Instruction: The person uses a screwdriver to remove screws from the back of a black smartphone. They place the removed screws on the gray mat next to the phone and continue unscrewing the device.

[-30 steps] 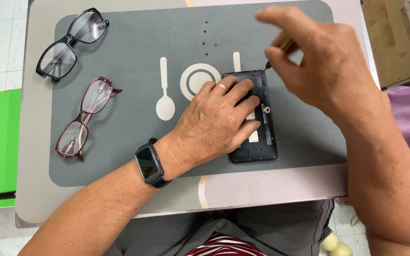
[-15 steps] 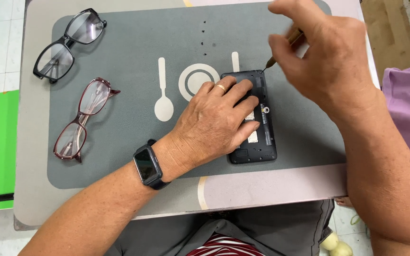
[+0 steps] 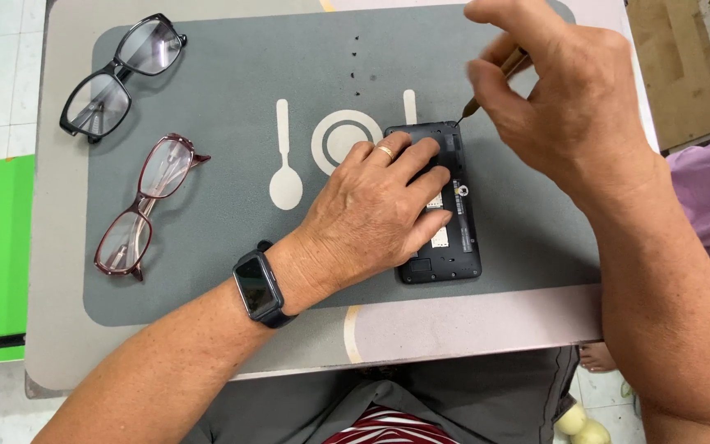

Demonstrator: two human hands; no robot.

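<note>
Black screwdriver tip now lower

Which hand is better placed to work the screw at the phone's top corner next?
Right. The right hand already holds the small screwdriver with its tip at the top right corner of the opened phone. The left hand lies flat on the phone, pinning it to the grey mat.

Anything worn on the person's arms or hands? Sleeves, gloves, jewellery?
Both arms bare, no sleeves or gloves. The left hand has a thin gold-coloured ring on one finger and a dark square-faced smartwatch with dark strap at the wrist. The right hand wears nothing visible.
</note>
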